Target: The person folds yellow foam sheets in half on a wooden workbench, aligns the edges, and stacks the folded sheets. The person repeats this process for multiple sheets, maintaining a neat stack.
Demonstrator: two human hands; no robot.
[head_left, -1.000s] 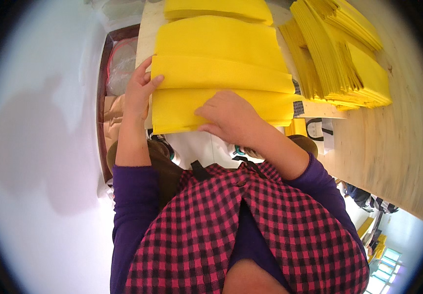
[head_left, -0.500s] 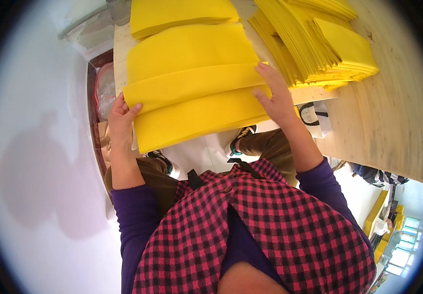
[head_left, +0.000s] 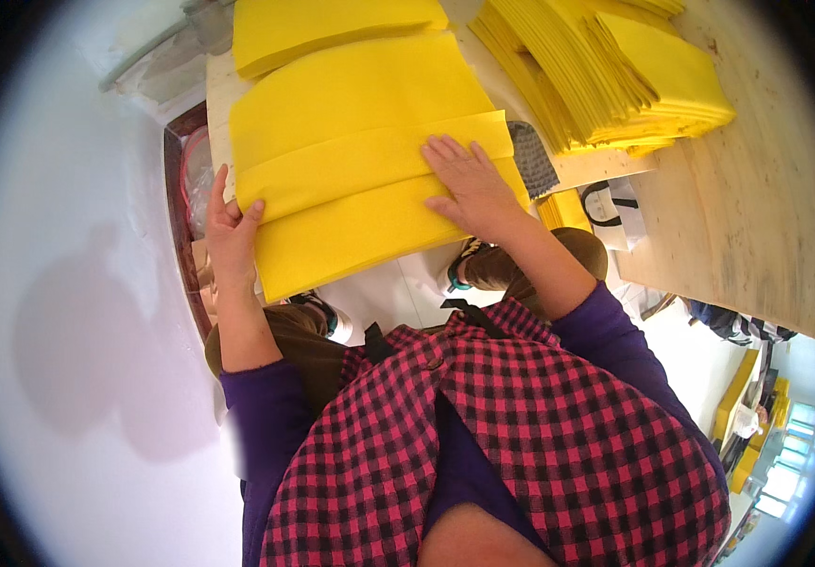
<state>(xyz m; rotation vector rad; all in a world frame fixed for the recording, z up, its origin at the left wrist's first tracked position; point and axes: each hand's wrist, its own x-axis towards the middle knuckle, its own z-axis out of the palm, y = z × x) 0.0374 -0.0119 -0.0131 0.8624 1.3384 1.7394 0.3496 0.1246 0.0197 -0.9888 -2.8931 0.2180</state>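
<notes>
A yellow fabric-like sheet lies on a stack of similar yellow sheets in front of me. A folded-over strip runs across its near part. My right hand rests flat on the right half of this fold, fingers stretched out. At the left edge, my left hand has its thumb by the fold's corner and its index finger pointing up beside the sheet. The left hand's other fingers are partly hidden.
Another yellow pile sits at the far end. Folded yellow pieces are heaped on the wooden table to the right. A dark grey textured pad shows beside the stack. Below the table edge stands a white bag with black handles.
My right hand has moved left from the fold's right end onto its face and flattened. The fold now lies flatter. My left index finger has straightened, and the grey pad has come into view.
</notes>
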